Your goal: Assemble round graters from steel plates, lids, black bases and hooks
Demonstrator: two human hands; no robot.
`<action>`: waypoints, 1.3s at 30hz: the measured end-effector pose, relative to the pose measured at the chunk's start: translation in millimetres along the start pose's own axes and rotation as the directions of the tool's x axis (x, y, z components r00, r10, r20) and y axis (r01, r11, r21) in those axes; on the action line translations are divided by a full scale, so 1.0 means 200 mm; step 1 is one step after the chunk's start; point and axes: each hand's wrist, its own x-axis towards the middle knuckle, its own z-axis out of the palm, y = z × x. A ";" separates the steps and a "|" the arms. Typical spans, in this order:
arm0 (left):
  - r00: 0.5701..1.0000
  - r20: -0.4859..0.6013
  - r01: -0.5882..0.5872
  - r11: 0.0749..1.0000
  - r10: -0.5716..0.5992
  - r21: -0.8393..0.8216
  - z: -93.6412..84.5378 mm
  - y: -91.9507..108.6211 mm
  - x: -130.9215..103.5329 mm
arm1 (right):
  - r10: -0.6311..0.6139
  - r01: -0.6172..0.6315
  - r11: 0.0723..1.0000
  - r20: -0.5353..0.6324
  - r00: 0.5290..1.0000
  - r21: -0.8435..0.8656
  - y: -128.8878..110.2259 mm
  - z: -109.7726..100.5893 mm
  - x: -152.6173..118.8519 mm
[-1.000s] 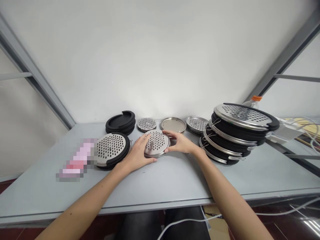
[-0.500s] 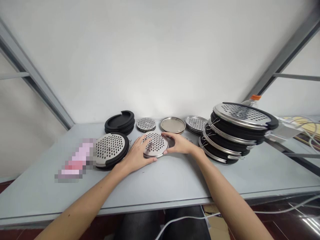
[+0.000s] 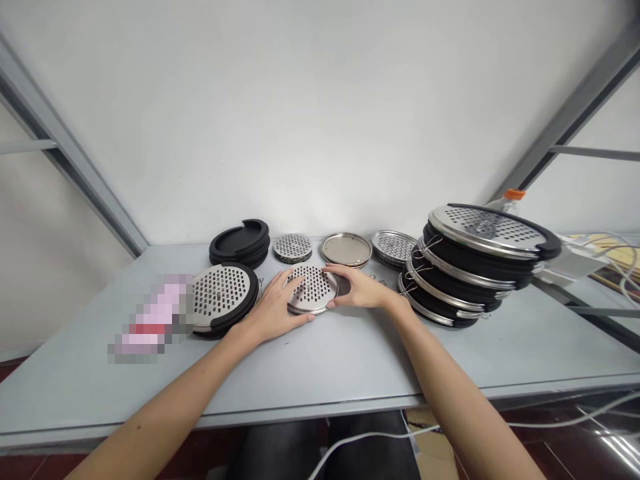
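On the table in front of me lies a round perforated metal plate (image 3: 313, 288) with a raised silver rim. My left hand (image 3: 278, 307) curves around its left edge, fingers reaching over the top and thumb near the front rim. At the right edge, my right hand (image 3: 356, 287) grips the rim between fingers and thumb. Just left of my left hand sits a similar perforated plate (image 3: 220, 298) set in a black ring holder. Behind my hands are a small stack of perforated discs (image 3: 293, 247), a plain metal disc (image 3: 347, 249) and rimmed perforated discs (image 3: 394, 247).
A tall, leaning stack of black holders with metal plates (image 3: 480, 267) and wire clips stands on the right. Black rings (image 3: 240, 243) are piled at the back left. A blurred pink item (image 3: 155, 313) lies left. Behind the stack are an orange-capped bottle (image 3: 513, 195) and cables.
My hands keep almost the same hold on the perforated plate. The view has shifted very slightly; nothing else has visibly moved.
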 end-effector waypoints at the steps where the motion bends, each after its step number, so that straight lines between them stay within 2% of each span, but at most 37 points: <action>1: 1.000 0.003 0.000 1.000 0.000 0.007 0.01 0.00 0.00 | -0.013 0.013 1.000 -0.003 1.000 -0.001 0.00 0.00 0.00; 9: 0.997 0.080 0.000 0.992 -0.010 0.125 0.04 -0.02 -0.02 | -0.074 0.070 0.995 -0.059 0.996 -0.066 -0.05 0.08 0.02; 15: 0.992 0.126 -0.011 0.979 -0.015 0.203 0.05 0.00 -0.02 | -0.115 0.113 0.988 -0.011 0.993 -0.107 -0.06 0.16 0.04; 25: 0.976 0.210 0.007 0.975 -0.055 0.222 0.02 0.02 -0.01 | -0.098 0.100 0.983 0.019 0.995 -0.153 -0.06 0.17 0.04; 35: 0.985 0.167 0.013 0.987 -0.040 0.161 0.04 0.00 -0.02 | -0.101 0.099 0.984 -0.006 0.995 -0.146 -0.07 0.18 0.04; 39: 0.994 0.112 -0.001 0.992 -0.014 0.130 0.05 -0.01 -0.02 | -0.133 0.118 0.979 -0.075 0.988 -0.168 -0.07 0.18 0.04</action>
